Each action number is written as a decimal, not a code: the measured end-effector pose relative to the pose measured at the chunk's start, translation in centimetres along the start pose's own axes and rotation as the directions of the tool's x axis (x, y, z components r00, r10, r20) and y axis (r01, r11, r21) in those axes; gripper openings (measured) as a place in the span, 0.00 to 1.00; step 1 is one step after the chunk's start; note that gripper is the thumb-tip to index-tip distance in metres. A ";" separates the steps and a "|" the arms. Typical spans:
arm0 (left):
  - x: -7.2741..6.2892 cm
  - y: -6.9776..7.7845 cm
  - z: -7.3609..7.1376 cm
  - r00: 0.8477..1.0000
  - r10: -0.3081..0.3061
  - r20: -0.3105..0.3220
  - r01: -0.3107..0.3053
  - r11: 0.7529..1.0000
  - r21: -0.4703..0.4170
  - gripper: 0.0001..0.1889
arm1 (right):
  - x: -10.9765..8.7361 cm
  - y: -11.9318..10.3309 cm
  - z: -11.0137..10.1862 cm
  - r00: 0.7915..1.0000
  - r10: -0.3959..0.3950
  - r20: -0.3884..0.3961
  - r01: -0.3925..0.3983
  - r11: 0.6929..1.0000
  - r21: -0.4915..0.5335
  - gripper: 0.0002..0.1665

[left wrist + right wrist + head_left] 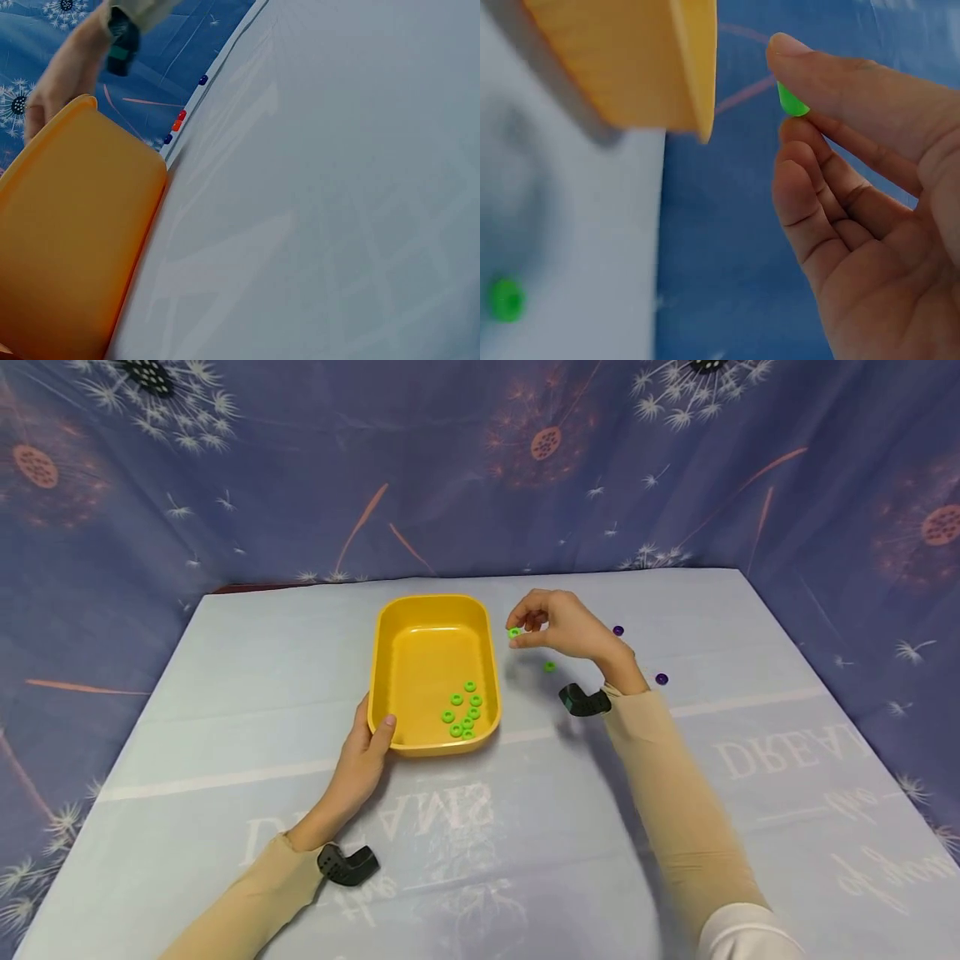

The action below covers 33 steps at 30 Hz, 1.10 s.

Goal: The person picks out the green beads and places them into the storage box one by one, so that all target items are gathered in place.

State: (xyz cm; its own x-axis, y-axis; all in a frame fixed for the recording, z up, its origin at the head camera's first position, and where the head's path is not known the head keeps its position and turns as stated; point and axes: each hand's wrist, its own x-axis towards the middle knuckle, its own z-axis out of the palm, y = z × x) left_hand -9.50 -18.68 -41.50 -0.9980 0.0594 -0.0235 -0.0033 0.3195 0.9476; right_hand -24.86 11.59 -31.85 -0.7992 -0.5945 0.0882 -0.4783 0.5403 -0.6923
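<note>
A yellow plastic tray (435, 668) stands on the table, with several green ring beads (457, 699) lying at its near right end. My left hand (360, 760) grips the tray's near left corner, the thumb over the rim. Thumb and fingertips of my right hand (558, 625) pinch one green ring bead (793, 101) above the table, just right of the tray. In the right wrist view the pinched bead is partly covered by the thumb. Another green bead (550, 667) lies on the tablecloth below the right hand.
Two dark purple beads (662, 678) rest on the cloth near the right forearm. The left wrist view also shows red beads (178, 122) toward the table's edge. A pale printed cloth (570, 827) covers the table, and a blue patterned curtain (450, 468) hangs behind it.
</note>
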 end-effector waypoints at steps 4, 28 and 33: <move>0.0 0.0 -0.2 1.000 -0.003 0.001 0.003 1.000 0.002 0.32 | 2.3 -3.0 0.1 0.987 -0.084 0.139 0.101 0.987 -0.121 0.11; 0.2 -0.2 -0.4 1.000 -0.014 0.007 0.014 1.000 0.017 0.32 | 9.3 -9.4 10.4 0.770 -0.006 0.638 0.294 0.891 -0.346 0.11; 0.1 -0.3 -0.5 1.000 -0.022 0.007 0.022 1.000 0.011 0.32 | 9.3 -9.4 11.6 0.730 0.089 0.678 0.301 0.849 -0.435 0.12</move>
State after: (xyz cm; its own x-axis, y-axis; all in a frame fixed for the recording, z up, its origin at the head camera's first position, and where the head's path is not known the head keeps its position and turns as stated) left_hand -9.64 -19.21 -41.63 -0.9972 0.0586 -0.0468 -0.0248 0.3313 0.9432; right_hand -23.59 -5.98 -32.81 -0.3787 -0.7898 -0.4825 -0.8050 0.5383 -0.2493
